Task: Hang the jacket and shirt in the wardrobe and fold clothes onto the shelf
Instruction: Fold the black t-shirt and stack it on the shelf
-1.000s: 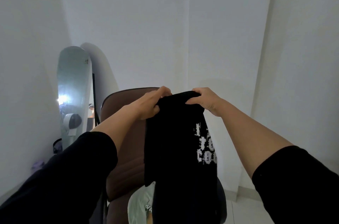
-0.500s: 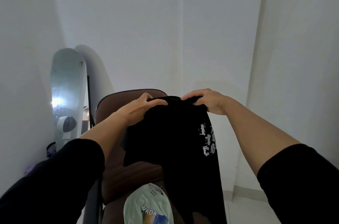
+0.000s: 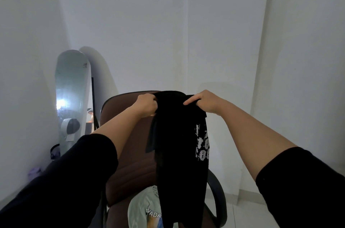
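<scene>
Two hands hold one black garment (image 3: 179, 153) up in front of a brown chair (image 3: 130, 153). The left hand (image 3: 146, 105) grips the top edge of the cloth on its left side, fingers curled round a bunched fold, so that grip is pinching the fabric. The right hand (image 3: 205, 102) holds the same top edge on its right side, its fingers curled over the cloth with the forefinger stretched along the edge; this grip too is closed on the garment. The black garment hangs straight down from both hands, folded lengthwise into a narrow strip, with white distressed lettering (image 3: 202, 143) showing near its right edge. Its lower end drops below the bottom of the view, in front of the chair's seat. On the seat, partly hidden behind the hanging cloth, lies a pale green shirt (image 3: 145, 211) with a printed picture and letters. Both forearms are bare, with black sleeves pushed up. A tall rounded mirror (image 3: 71, 97) leans against the white wall to the left of the chair.
</scene>
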The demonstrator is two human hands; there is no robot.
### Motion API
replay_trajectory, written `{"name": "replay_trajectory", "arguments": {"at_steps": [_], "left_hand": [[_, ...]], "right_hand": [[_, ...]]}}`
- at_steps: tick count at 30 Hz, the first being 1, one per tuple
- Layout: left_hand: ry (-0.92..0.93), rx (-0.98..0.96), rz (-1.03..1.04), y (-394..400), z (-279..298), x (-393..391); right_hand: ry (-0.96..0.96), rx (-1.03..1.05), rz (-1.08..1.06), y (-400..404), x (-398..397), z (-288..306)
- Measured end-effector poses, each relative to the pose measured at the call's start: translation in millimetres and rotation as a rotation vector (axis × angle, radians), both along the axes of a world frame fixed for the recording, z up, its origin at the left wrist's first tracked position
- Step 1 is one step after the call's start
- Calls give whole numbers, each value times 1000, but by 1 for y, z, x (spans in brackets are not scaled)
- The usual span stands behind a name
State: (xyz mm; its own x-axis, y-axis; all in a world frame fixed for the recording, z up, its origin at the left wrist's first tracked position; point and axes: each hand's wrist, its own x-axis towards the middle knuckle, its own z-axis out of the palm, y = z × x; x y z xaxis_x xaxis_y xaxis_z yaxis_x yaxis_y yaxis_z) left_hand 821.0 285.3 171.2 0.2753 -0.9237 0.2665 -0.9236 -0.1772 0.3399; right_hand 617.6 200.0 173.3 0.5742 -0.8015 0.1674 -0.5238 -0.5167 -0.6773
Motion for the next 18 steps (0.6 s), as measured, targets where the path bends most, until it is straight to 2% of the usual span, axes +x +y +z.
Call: {"name": "replay_trajectory", "arguments": {"at_steps": [3, 5, 12, 18], "left_hand": [[249, -14, -42, -1, 6, -8], [285, -95, -9, -5, 5, -4], [81, -438, 49, 5, 4, 0], [-321, -540, 134, 20, 14, 4]], "right_hand": [[-86, 51, 11, 8, 7, 5], [-136, 91, 24, 11, 7, 8], [-200, 9, 63, 11, 0, 4], [-196, -43, 50, 27, -2, 4]]}}
